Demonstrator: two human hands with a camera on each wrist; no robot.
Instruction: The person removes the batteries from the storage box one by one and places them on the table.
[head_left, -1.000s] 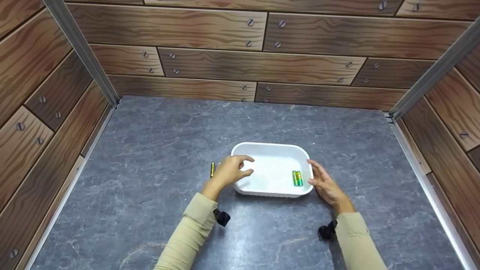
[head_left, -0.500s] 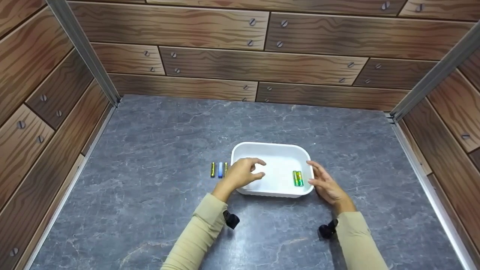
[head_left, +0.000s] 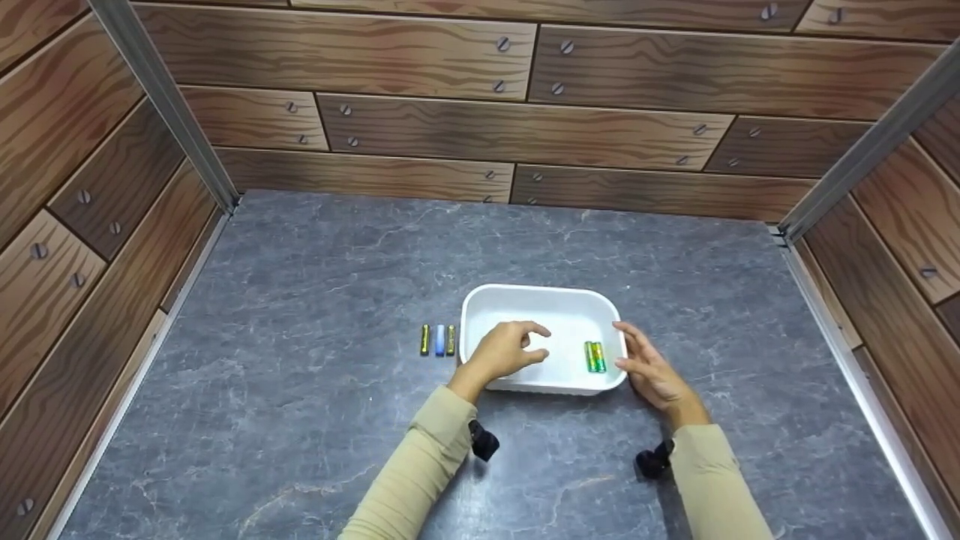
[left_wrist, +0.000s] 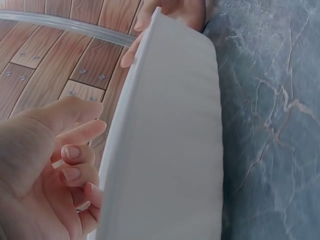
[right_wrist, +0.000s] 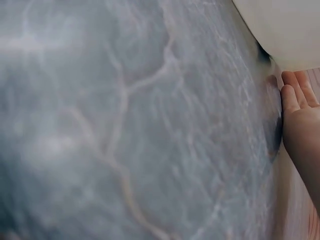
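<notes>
In the head view a white plastic tray (head_left: 547,387) stands on the grey surface, with two green batteries (head_left: 595,357) lying side by side at its right end. My left hand (head_left: 504,351) is over the tray's left half, thumb and index finger bent with a gap between them and nothing visible there. In the left wrist view its other fingers (left_wrist: 80,174) are loosely curled beside the tray's wall. My right hand (head_left: 652,369) holds the tray's right end, thumb and index fingertips over the rim. In the right wrist view its other fingers (right_wrist: 297,92) extend along the outside.
Left of the tray stand three batteries in a row: a dark-and-gold battery (head_left: 425,340), a blue battery (head_left: 440,340) and another dark-and-gold battery (head_left: 451,340). Wood-patterned walls (head_left: 420,127) with metal corner posts (head_left: 161,105) enclose the marbled grey surface (head_left: 337,247).
My left hand has moved right, from beside the row of batteries to above the tray, uncovering all three batteries. The right hand and the tray have stayed in place.
</notes>
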